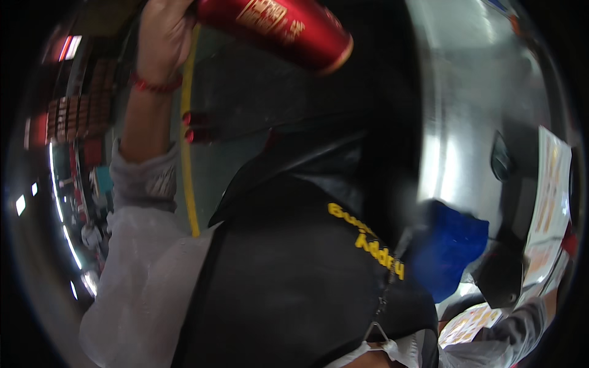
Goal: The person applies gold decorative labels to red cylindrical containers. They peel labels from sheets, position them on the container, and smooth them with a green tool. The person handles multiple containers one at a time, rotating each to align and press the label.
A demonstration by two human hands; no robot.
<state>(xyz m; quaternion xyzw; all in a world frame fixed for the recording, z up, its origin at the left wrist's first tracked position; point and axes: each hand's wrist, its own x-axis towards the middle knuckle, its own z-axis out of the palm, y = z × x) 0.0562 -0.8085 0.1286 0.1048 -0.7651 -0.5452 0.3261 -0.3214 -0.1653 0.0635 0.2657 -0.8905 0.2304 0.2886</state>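
Note:
My left hand [169, 24] is raised at the top left, with a red band around its wrist. It is closed on the upper left end of a shiny red cylindrical container [279, 30] with gold printing and a gold rim. The container lies tilted, its rim end lower and to the right. The frame's top edge cuts off part of it. At the far right, my right arm stretches toward printed sheets [549, 190]. Only a sliver of my right hand [553, 299] shows beside them, and its fingers are hidden.
A metal work surface [442, 104] runs along the right, bearing a dark oval object [502, 156]. A blue cloth or bag [451, 248] hangs beside my black apron [294, 276]. Two red cylinders [196, 127] are by the yellow floor line [188, 159]. Stacked brown boxes [80, 116] stand far left.

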